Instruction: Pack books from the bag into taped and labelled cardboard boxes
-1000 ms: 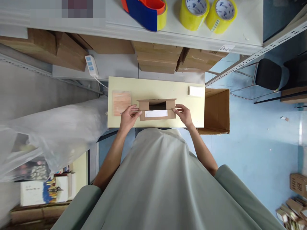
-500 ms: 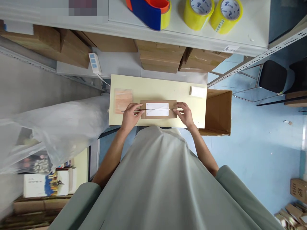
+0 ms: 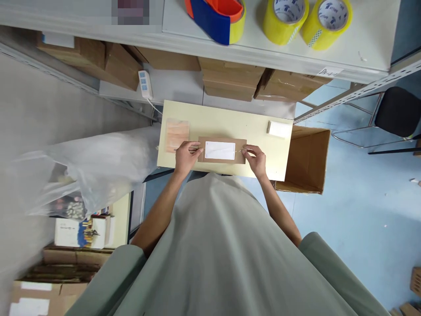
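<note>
On the pale table, a flat brown cardboard piece [image 3: 241, 158] lies lengthwise with a white rectangle [image 3: 219, 150] in its middle. My left hand [image 3: 186, 157] is at its left end, thumb and fingers pinched together; a thin dark end sticks out on the hand's left. At the right end, my right hand [image 3: 257, 160] pinches a thin strand [image 3: 238, 151] with small silvery bits, just over the cardboard. Across the white rectangle the strand is faint, so its kind and full run are hard to make out.
A pinkish wood-patterned sheet [image 3: 177, 135] and a small white stack [image 3: 279, 129] lie on the table [image 3: 226, 118]. An open cardboard box [image 3: 307, 160] stands at right. Tape rolls [image 3: 285, 22] and a tape dispenser [image 3: 217, 22] sit on the shelf above. Plastic sheeting [image 3: 112, 153] hangs left.
The dark line that ran across the white rectangle between my hands now shows only as a faint pale one. Silvery bits now show by my right hand. The whole view has shifted slightly.
</note>
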A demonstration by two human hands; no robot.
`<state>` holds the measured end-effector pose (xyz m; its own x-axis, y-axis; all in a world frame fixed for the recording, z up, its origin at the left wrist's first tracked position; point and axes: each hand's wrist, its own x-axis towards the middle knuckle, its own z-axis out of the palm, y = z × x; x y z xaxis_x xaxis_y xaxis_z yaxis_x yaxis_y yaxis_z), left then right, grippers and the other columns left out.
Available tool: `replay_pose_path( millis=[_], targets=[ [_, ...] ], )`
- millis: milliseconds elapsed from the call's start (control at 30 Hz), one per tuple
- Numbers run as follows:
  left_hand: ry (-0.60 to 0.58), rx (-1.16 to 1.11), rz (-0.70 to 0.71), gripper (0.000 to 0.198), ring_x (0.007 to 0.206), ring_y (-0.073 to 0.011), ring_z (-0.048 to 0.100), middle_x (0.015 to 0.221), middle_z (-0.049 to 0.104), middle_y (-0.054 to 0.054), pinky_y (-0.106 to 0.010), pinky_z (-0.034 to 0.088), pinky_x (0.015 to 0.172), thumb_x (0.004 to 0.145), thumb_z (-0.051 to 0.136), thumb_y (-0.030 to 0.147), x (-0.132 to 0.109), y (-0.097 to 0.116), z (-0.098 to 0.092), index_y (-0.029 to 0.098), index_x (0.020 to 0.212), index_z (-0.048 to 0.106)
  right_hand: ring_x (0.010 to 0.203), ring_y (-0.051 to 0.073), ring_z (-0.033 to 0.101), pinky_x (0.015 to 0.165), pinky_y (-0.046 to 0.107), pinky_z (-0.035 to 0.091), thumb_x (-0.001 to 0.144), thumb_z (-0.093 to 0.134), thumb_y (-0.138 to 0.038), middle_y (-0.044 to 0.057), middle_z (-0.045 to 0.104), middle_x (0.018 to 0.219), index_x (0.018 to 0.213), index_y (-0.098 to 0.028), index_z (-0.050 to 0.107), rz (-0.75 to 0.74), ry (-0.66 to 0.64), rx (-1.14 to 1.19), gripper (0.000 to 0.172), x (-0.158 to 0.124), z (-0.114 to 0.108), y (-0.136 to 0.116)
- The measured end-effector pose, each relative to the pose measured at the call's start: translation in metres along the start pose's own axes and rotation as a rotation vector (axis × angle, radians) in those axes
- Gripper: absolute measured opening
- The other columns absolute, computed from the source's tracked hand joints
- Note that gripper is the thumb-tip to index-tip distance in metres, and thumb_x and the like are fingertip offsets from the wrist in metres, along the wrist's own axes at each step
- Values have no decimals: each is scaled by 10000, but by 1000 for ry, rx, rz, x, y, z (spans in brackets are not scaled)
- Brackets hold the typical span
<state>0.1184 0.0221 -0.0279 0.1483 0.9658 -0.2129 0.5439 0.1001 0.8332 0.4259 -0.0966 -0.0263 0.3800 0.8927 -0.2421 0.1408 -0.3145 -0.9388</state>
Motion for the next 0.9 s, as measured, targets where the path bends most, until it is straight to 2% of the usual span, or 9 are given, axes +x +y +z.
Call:
replay_pose_path(
  millis=[67,233,400,667,767,900],
  targets=[
    [-27,-61,-67,275,929,-243,810,1235,815,-98,-417,687,914,858,838,351,1,-1,0,229,1099,780,1183,298,799,1104,513,683,952,793,-689,99,800,1326,1141,-257,817,43,0,20,472,0,2,-1],
    [-133,-209,-154,342,1055,-287,806,1209,825,-102,-414,669,926,793,874,448,8,-2,-5,232,1028,749,1158,308,813,1071,495,678,929,796,-698,98,812,1329,1132,-254,794,104,25,29,488,-4,8,-4],
    [-206,-249,-129,399,1057,-297,800,1163,834,-106,-412,660,917,767,878,526,17,3,-12,228,1009,767,1075,306,826,1031,508,683,877,839,-704,114,821,1328,1105,-239,804,179,98,63,519,-9,14,-12],
    [-269,-278,-46,363,1084,-304,795,1195,844,-111,-404,655,917,799,854,495,49,11,-33,234,1044,791,1010,280,808,980,477,690,861,864,-720,122,835,1291,1151,-225,820,140,192,54,575,-6,27,-35],
    [-301,-280,-52,340,1024,-299,802,1165,841,-113,-405,657,880,786,861,467,59,3,-30,229,1014,779,991,277,808,965,479,691,840,862,-752,129,833,1290,1122,-226,811,134,187,24,599,0,31,-34],
    [-276,-290,-43,239,972,-262,795,1098,827,-93,-421,656,957,786,834,397,61,-10,-16,229,931,745,1010,294,817,978,488,680,853,814,-803,124,839,1256,1067,-235,802,138,181,-58,607,3,35,-30]
  ],
)
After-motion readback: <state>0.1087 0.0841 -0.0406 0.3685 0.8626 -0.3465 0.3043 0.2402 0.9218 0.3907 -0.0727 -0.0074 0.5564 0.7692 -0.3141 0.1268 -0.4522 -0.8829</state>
